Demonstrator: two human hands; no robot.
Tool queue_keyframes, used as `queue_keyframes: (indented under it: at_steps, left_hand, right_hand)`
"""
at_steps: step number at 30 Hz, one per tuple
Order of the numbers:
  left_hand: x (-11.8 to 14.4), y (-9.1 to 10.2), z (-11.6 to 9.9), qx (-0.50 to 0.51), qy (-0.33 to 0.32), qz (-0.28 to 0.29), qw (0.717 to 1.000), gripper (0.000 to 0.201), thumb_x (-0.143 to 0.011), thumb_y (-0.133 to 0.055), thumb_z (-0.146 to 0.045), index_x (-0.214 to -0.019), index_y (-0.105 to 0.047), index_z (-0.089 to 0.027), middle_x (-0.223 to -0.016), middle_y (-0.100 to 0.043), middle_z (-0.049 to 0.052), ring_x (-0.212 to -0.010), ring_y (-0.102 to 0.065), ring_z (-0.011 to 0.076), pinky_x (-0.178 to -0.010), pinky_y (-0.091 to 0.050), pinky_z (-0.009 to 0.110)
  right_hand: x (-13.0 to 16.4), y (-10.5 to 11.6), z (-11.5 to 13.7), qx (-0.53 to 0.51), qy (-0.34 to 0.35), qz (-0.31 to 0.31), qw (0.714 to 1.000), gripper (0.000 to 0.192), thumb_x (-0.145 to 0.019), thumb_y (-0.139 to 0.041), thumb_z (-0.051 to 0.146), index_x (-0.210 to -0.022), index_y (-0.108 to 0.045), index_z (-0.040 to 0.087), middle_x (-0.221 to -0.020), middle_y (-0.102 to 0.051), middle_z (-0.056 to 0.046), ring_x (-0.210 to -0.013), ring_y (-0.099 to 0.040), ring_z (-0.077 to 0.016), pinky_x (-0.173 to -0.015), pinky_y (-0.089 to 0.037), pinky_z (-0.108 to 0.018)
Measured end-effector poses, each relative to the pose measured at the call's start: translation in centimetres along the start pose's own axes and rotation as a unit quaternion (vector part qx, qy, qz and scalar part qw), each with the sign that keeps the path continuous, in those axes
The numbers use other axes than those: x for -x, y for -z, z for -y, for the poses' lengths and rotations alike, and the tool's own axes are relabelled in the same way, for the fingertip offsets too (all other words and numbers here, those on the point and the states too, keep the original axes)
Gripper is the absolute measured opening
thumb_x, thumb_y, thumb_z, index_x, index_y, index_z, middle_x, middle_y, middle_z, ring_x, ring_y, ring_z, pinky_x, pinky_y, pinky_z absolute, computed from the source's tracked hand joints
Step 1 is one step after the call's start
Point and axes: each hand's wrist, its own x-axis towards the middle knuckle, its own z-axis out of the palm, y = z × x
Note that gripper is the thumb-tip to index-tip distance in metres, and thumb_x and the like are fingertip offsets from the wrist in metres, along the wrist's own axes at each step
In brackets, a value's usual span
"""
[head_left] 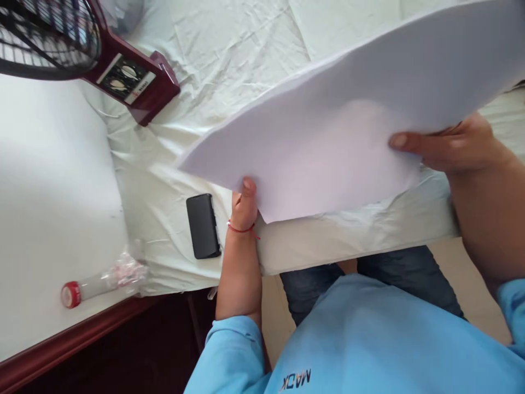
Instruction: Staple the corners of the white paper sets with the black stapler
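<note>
I find a large white paper sheet [328, 158] spanning centre to upper right, its lower edge clamped by my left hand [245, 210] at centre and my right hand [463, 145] at right, and a clear, red-capped cylindrical container [96, 285] at lower left, its contents indistinct.

The worktop [361, 241] was covered by a creased, pale cloth [241, 60]. A smooth white surface [53, 180] lay beside the cloth's left edge, with dark red trim [74, 340] along its front. Beige flooring [275, 306] showed below the worktop's front edge. Illumination was soft.
</note>
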Motion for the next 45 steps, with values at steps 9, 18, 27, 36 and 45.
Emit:
queue_keyframes:
  at_steps: [9,18,27,36,45]
  left_hand:
    - [-0.1,-1.4,-3.1,0.096,-0.039,-0.06,0.993,0.079,-0.079,-0.076,-0.092,-0.131,-0.082,-0.034,-0.124,-0.085,0.005,-0.132,-0.078,0.0294,-0.118,-0.063,0.044]
    - [-0.2,-2.1,-4.8,0.07,0.051,0.102,0.991,0.064,-0.088,-0.081,-0.076,-0.126,-0.083,-0.025,-0.127,-0.087,0.009,-0.138,-0.077,0.0292,-0.122,-0.061,0.039]
    - [-0.6,-3.0,-4.8,0.095,0.067,0.049,0.992,0.067,-0.096,-0.061,-0.085,-0.108,-0.081,-0.023,-0.093,-0.083,0.009,-0.109,-0.086,0.0302,-0.087,-0.072,0.04]
    - [-0.7,-2.6,-6.1,0.056,-0.024,0.047,0.997,0.051,-0.102,-0.064,-0.074,-0.117,-0.084,-0.03,-0.088,-0.079,0.003,-0.07,-0.068,0.0144,-0.069,-0.056,0.03]
    - [-1.2,-2.2,-6.2,-0.18,-0.109,0.138,0.968,0.033,-0.102,-0.07,-0.049,-0.096,-0.088,-0.022,-0.081,-0.079,0.004,-0.074,-0.067,0.0183,-0.077,-0.053,0.033]
  right_hand:
    - [0.4,1.0,-2.2,0.033,-0.055,0.029,0.997,0.06,-0.077,-0.071,0.065,-0.118,-0.066,0.021,-0.122,-0.062,0.001,-0.127,-0.059,-0.0234,-0.115,-0.043,-0.045]
    - [-1.1,0.2,-0.6,-0.015,-0.064,-0.089,0.994,0.041,-0.087,-0.07,0.052,-0.101,-0.067,0.013,-0.106,-0.067,-0.003,-0.089,-0.066,-0.0078,-0.083,-0.053,-0.026]
    - [-0.9,0.5,-1.1,-0.018,-0.201,-0.033,0.979,0.063,-0.065,-0.079,0.07,-0.084,-0.065,0.011,-0.081,-0.065,-0.007,-0.057,-0.057,-0.0087,-0.045,-0.046,-0.02]
    - [-1.0,1.8,-1.5,-0.024,-0.286,0.06,0.956,0.056,-0.069,-0.08,0.063,-0.088,-0.066,0.012,-0.077,-0.066,-0.008,-0.054,-0.063,-0.016,-0.047,-0.051,-0.024]
    - [-1.1,1.2,-0.6,-0.058,-0.267,-0.026,0.962,0.055,-0.066,-0.083,0.059,-0.092,-0.068,0.013,-0.083,-0.067,-0.006,-0.057,-0.064,-0.0156,-0.05,-0.054,-0.027]
